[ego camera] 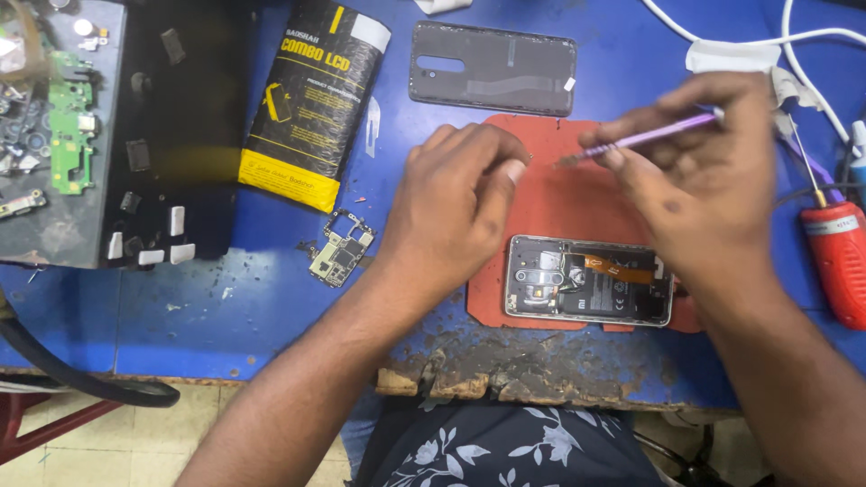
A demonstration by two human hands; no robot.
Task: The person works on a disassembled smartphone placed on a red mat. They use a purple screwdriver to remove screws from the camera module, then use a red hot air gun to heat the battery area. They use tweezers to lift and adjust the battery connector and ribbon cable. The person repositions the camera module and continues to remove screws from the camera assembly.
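Right hand pinching purple tweezers, left hand fingertips pinched, perhaps on a tiny screw, above opened phone on red mat, back cover and motherboard nearby, crumbled table edge close.

Two hands are over the table: the left hand and the right hand. One purple-handled tool is held in the right hand. There is one opened phone, one detached back cover, one red mat, one black-and-yellow package, one loose circuit board, one green board, one red-handled screwdriver and two white cables.
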